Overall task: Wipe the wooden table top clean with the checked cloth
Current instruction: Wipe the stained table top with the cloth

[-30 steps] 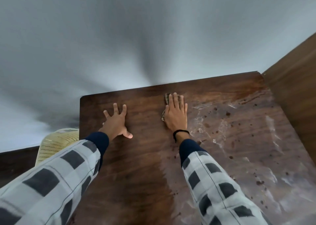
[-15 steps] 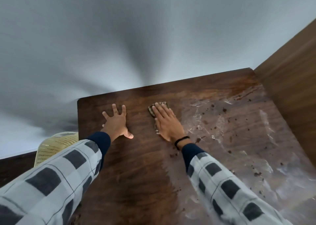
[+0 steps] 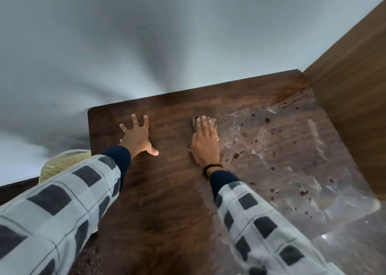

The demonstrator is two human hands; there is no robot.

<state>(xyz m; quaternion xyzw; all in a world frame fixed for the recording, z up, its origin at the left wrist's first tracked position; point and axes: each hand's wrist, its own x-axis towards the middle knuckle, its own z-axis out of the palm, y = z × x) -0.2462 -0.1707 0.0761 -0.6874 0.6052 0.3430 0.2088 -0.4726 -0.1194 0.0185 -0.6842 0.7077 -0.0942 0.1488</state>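
The right hand (image 3: 205, 144) presses flat, fingers straight, on the checked cloth (image 3: 195, 122) (mostly hidden). The wet, spotted part of the table (image 3: 167, 191) lies to its right. The left hand (image 3: 136, 136) rests spread, well apart.

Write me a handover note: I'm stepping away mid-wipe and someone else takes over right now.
Left hand: flat, fingers spread, braced on the table.
Right hand: flat, pressing the cloth down near the far edge.
Done: the wood around and between the hands looks clean.
Left: the right side, with wet smears and dark spots, needs wiping.
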